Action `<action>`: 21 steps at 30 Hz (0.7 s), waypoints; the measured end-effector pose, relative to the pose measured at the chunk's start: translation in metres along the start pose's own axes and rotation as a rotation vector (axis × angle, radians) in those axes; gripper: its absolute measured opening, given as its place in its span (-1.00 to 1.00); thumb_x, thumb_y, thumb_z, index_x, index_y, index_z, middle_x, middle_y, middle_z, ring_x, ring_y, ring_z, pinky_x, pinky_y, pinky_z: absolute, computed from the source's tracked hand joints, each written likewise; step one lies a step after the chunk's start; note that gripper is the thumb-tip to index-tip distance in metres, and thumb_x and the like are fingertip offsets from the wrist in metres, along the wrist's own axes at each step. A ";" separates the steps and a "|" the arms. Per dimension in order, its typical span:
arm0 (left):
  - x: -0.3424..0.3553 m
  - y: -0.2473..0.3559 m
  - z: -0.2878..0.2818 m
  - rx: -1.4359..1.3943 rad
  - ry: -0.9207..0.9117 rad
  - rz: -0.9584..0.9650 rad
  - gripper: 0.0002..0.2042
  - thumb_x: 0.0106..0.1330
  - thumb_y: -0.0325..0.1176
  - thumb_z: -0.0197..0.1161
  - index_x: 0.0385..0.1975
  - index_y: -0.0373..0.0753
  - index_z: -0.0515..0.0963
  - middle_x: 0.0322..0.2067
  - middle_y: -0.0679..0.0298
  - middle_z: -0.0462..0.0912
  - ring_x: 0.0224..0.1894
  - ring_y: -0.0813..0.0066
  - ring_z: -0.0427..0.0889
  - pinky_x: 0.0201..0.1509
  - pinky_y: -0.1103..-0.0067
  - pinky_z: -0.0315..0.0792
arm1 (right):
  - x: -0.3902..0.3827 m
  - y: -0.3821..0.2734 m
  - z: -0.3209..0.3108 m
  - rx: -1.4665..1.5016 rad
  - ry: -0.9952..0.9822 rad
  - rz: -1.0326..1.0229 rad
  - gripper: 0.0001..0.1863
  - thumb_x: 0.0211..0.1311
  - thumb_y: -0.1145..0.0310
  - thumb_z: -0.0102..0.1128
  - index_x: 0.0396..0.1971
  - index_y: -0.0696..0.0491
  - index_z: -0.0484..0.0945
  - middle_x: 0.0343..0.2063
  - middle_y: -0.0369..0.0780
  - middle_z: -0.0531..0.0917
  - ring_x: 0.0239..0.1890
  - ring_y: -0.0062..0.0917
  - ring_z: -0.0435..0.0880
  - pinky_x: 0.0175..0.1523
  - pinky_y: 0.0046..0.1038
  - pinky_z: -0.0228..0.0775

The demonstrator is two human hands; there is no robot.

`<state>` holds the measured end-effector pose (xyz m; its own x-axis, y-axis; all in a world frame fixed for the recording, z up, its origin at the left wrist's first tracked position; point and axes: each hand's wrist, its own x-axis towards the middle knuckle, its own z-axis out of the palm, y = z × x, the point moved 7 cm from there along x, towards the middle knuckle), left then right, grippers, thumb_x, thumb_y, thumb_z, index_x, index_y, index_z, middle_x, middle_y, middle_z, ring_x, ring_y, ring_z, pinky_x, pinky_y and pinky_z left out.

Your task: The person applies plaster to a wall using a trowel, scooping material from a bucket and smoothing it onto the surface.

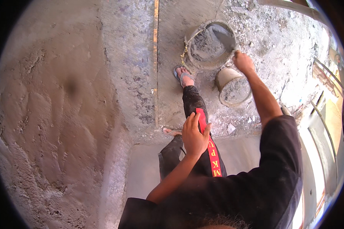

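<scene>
My right hand is closed around the handle end of a trowel, whose grey blade lies in a large round tub. Wet grey mortar fills much of that tub, and a yellowish rope hangs at its left side. Just below it a smaller bucket stands tilted, with grey material inside. My left hand rests on my leg over the red stripe of my dark trousers, its fingers stretched out and holding nothing.
A broad surface of wet brown mortar spreads along the left. Between it and my feet lies a long thin yellow-marked strip. Rubble and pale dust cover the ground at the right. Curved rods stand at the far right.
</scene>
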<state>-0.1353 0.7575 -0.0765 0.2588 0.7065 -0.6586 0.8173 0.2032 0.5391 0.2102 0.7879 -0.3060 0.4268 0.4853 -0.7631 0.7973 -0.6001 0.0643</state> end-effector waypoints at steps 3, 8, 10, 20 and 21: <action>0.002 0.006 0.003 0.016 -0.011 0.024 -0.43 0.21 -0.10 0.38 0.14 -0.28 0.46 0.14 -0.04 0.49 0.19 -0.03 0.45 0.26 0.21 0.31 | 0.025 -0.058 0.078 0.203 -0.088 -0.113 -0.60 0.21 0.16 0.15 -0.18 0.21 0.60 -0.19 0.13 0.67 -0.09 -0.02 0.67 0.08 -0.09 0.50; -0.009 0.004 0.010 0.016 -0.007 0.043 -0.46 0.19 -0.21 0.42 0.14 -0.28 0.46 0.15 -0.04 0.48 0.19 -0.03 0.45 0.25 0.22 0.33 | -0.010 -0.090 0.092 0.567 -0.075 -0.358 -0.62 0.11 0.20 0.19 -0.33 0.28 0.59 -0.39 0.17 0.65 -0.21 0.13 0.63 -0.05 -0.06 0.49; -0.013 0.005 0.015 0.044 -0.015 0.057 -0.46 0.18 -0.21 0.42 0.14 -0.27 0.46 0.14 -0.03 0.49 0.19 -0.02 0.45 0.25 0.23 0.33 | -0.027 -0.077 0.094 0.703 -0.054 -0.363 -0.66 0.14 0.21 0.20 -0.47 0.25 0.53 -0.61 0.00 0.62 -0.52 -0.14 0.67 -0.35 -0.20 0.49; -0.030 0.006 0.028 0.107 -0.022 0.108 -0.45 0.20 -0.16 0.39 0.14 -0.29 0.45 0.14 -0.01 0.49 0.20 -0.02 0.43 0.28 0.23 0.31 | -0.083 -0.057 0.138 1.367 -0.264 -0.065 -0.81 0.21 0.34 0.12 -0.54 0.10 0.43 -0.76 -0.33 0.43 -0.80 -0.63 0.36 -0.68 -0.48 0.19; -0.033 0.005 0.031 0.097 -0.028 0.104 -0.45 0.20 -0.16 0.38 0.14 -0.29 0.45 0.14 -0.01 0.49 0.21 -0.02 0.43 0.28 0.23 0.30 | -0.084 -0.063 0.132 1.432 -0.272 -0.020 -0.81 0.21 0.35 0.12 -0.54 0.10 0.42 -0.76 -0.33 0.42 -0.80 -0.63 0.35 -0.68 -0.48 0.18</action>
<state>-0.1240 0.7144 -0.0688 0.3579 0.7010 -0.6169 0.8310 0.0623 0.5528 0.0677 0.7007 -0.3304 0.1993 0.4660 -0.8621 -0.3668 -0.7803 -0.5066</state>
